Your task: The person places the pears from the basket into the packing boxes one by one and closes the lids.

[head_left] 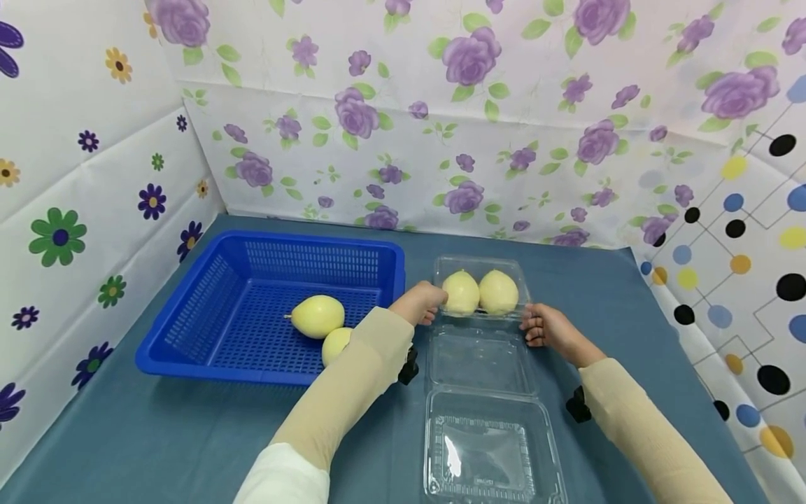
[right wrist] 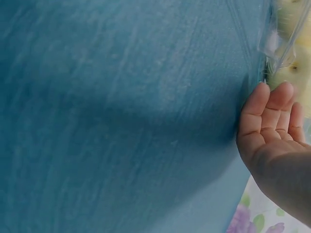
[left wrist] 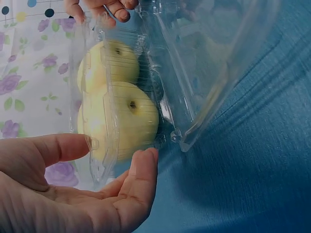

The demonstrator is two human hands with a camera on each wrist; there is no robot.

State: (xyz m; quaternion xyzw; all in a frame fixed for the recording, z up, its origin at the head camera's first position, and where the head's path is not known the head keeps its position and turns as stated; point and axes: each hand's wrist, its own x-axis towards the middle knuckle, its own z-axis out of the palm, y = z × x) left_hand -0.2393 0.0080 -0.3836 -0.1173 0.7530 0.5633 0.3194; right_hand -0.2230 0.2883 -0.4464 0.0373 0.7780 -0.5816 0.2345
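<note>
**Two hands steady a clear box holding two pears**

At frame centre, the left hand (head_left: 420, 302) cups the left edge of the clear clamshell box (head_left: 481, 358), thumb and fingers loosely curved against the plastic. The right hand (head_left: 549, 327) rests relaxed fingers on its right edge. Two yellow pears (head_left: 480, 292) sit in the far tray; the lid lies open toward the bottom. Even pressure from both sides would likely keep the thin plastic from buckling. Left of centre, a blue basket (head_left: 189, 308) holds two more pears (head_left: 317, 316).
</note>
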